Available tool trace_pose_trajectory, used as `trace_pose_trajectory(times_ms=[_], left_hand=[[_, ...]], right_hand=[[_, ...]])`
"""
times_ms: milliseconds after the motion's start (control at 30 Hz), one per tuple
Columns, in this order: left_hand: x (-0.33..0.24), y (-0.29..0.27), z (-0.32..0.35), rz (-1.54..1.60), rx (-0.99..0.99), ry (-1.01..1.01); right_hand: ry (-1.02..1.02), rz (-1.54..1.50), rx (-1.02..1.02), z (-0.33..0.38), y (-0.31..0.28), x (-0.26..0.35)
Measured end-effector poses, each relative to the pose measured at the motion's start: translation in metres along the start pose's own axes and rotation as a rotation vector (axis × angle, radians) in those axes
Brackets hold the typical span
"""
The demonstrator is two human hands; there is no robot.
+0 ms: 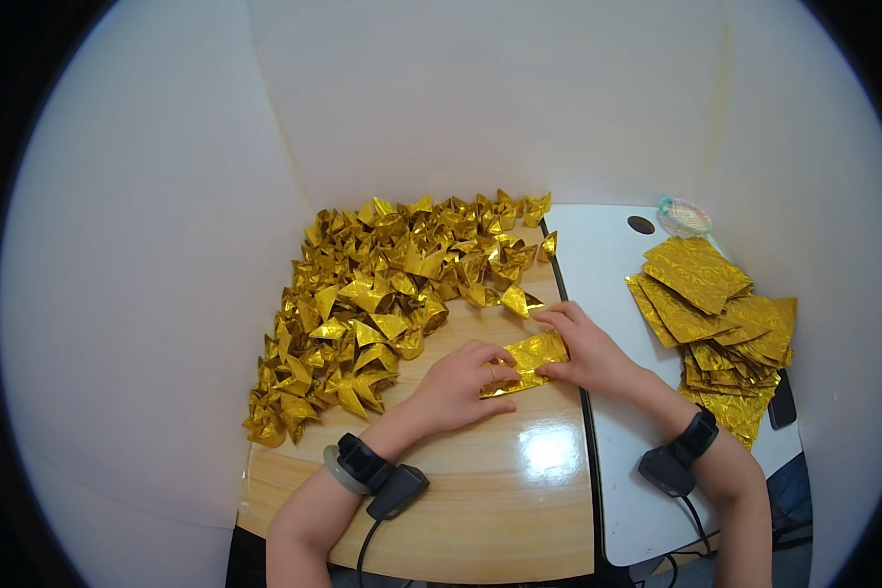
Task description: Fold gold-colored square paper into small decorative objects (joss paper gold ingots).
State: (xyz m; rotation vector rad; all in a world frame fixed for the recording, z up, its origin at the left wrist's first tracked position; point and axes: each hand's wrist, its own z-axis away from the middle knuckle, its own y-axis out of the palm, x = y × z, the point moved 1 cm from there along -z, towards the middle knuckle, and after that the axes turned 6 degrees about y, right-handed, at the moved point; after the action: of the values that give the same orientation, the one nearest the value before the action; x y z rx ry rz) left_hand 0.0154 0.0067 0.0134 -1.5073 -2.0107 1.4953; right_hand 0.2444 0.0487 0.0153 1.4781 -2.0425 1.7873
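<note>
A folded strip of gold foil paper (525, 363) lies on the wooden tabletop in front of me. My left hand (461, 384) grips its left end, thumb along the near edge and fingers curled over the top. At the other end, my right hand (595, 355) holds the paper between the thumb and the fingers at its far edge. Just beyond the paper and to the left spreads a large heap of folded gold paper ingots (367, 294) with pointed tips. One ingot (519, 299) lies close to my right fingertips.
Right of the wooden tabletop (480, 490) is a white table (622, 470), with a dark seam between them. It bears a stack of flat gold foil sheets (710, 318), a dark phone (783, 402) and a clear crumpled wrapper (684, 218). Pale walls (490, 98) enclose the sides and back.
</note>
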Motion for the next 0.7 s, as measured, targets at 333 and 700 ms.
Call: trace_pose_trajectory(times_ms=[333,700], left_hand=[[0.002,-0.002,0.002,-0.063,-0.254,-0.057],[0.009,-0.006,0.006,1.141,0.045,-0.634]], right_hand=[[-0.025,-0.064,0.107,0.008,-0.013,0.004],[0.500,-0.835,0.337,0.007,-0.019,0.009]])
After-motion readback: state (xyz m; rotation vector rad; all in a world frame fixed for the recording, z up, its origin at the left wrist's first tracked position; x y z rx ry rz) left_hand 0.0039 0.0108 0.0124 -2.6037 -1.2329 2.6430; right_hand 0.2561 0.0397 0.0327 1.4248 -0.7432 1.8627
